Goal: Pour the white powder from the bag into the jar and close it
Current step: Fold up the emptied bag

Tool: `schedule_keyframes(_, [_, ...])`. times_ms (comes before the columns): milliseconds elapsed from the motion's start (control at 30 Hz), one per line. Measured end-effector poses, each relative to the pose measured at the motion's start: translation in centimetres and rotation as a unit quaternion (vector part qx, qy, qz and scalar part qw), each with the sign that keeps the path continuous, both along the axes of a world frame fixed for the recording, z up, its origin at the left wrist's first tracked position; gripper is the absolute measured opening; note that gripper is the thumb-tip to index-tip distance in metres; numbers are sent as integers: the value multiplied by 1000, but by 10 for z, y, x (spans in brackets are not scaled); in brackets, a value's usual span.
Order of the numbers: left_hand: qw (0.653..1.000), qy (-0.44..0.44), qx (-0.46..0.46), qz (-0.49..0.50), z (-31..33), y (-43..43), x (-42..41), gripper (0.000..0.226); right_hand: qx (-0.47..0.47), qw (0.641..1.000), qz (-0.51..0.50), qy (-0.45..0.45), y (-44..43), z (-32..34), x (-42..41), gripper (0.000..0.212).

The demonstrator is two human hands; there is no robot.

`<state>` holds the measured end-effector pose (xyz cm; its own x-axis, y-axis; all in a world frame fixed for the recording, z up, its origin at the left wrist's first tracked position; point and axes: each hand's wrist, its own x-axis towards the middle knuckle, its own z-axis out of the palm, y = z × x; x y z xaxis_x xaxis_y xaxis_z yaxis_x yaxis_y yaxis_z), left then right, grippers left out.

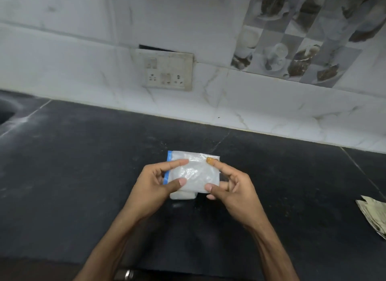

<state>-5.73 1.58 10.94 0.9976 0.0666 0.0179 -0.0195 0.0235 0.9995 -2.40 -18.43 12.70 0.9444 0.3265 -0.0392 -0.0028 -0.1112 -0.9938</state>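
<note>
Both hands, the left hand (154, 182) and the right hand (227, 188), are pinching the small see-through plastic bag of white powder (193, 173) over the middle of the black stone counter (83, 176), probably to open it; no jar is showing.

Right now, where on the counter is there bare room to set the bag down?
Bare dark counter lies left of the left hand, up to the sink. More lies between the right hand and the crumpled paper. A strip runs behind the bag, along the wall. Only the middle is taken.
</note>
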Motion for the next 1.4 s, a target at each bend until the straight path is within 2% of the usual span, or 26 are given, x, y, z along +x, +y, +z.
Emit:
schedule_keyframes(133, [997, 49, 33, 54, -21, 2, -60, 20, 28, 998, 52, 26, 7, -25, -30, 51])
schedule_keyframes(267, [982, 120, 31, 146, -57, 8, -134, 19, 6, 994, 78, 73, 14, -64, -66, 37])
schedule_keyframes(433, [945, 225, -19, 238, -108, 28, -228, 27, -16, 988, 116, 104, 14, -93, -107, 29])
schedule_keyframes(567, [900, 296, 55, 314, -164, 45, -260, 26, -24, 984, 142, 104, 13, -97, -128, 27])
schedule_keyframes(700, [823, 397, 140, 382, -213, 46, -267, 14, -16, 985, 145, 89, 11, -95, -138, 26])
schedule_keyframes(900, [757, 463, 138, 441, -254, 48, -263, 6, -30, 989, 129, 67, 4, -96, -141, 25])
schedule_keyframes(1000, [745, 490, 123, 435, -270, 57, -257, 35, -41, 990, 121, 62, 1, -98, -141, 25])
schedule_keyframes(1133, [751, 489, 98, 432, -274, 62, -246, 25, -61, 989, 117, 67, -2, -100, -136, 24])
schedule_keyframes(1300, [748, 507, 97, 417, -287, 71, -238, 30, -82, 987, 115, 74, -3, -108, -128, 24])
schedule_keyframes(1400, [767, 516, 65, 376, -311, 86, -239, 29, -93, 987, 108, 78, -5, -114, -123, 23])
